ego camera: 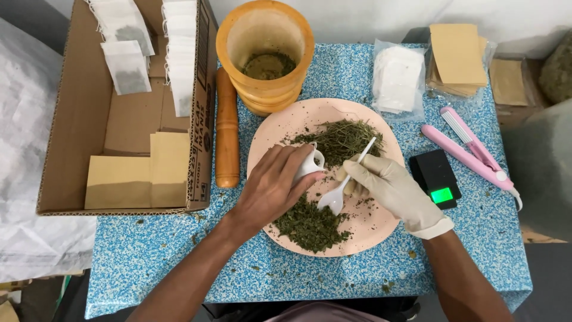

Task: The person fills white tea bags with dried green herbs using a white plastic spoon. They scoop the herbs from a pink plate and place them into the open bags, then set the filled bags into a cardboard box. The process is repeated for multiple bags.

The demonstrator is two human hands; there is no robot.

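Two hands meet over the pink plate [381, 229] in the head view. Left hand [271, 188], bare, is clenched around a small white sachet [310, 164], mouth turned toward the right. Right hand [390, 188], gloved, grasps a white plastic spoon [342, 188] by its stem, bowl down just above the crushed herb pile [310, 226] at the plate's near edge. A looser heap of dried sprigs [342, 140] lies farther back. To do this well, I judge the sachet's mouth should stay wide and close to the spoon, low over the plate, so spills fall back; small level scoops suit the narrow opening. Beside the plate sits a black scale [436, 177].
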